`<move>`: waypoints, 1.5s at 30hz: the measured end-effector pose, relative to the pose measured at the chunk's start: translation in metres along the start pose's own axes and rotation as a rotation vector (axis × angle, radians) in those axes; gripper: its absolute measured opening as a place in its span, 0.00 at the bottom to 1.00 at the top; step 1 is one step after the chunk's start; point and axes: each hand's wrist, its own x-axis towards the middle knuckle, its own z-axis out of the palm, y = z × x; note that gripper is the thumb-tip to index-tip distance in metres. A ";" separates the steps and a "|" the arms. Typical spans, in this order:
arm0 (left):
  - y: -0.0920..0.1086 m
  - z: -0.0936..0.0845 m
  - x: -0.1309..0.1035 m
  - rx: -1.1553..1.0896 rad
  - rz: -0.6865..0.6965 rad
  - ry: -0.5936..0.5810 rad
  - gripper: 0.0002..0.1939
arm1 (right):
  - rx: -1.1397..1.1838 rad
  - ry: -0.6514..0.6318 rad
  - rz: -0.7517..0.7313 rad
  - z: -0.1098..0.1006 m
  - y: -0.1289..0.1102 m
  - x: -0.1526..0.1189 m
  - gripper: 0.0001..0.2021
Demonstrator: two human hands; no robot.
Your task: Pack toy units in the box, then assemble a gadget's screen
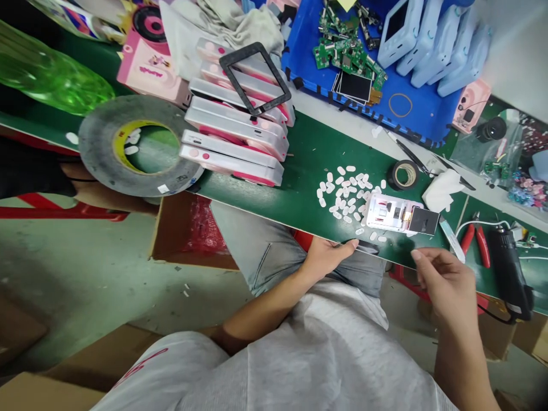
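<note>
My left hand (327,258) is at the table's front edge. Its thumb reaches over the edge beside a dark, shiny object (368,247), and its other fingers are mostly hidden. Just off the same edge, my right hand (436,271) has its thumb and fingertips pinched together; anything between them is too small to make out. Between and beyond the hands lies an opened white device (387,212) with parts showing inside and a dark screen (423,220) folded out at its right end. Several small white oval pieces (342,197) are scattered to its left.
Black tape (403,174), tweezers (406,149), a white wipe (440,190), red pliers (475,240) and a black tool (509,274) lie right. A blue tray (411,123) holds circuit boards. Stacked pink-white devices (235,142) and a large tape roll (100,145) stand left, beside another person's arm (107,197).
</note>
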 end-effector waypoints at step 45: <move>0.007 -0.006 0.007 0.002 0.087 -0.109 0.10 | -0.771 -0.288 -1.239 0.015 -0.011 0.020 0.09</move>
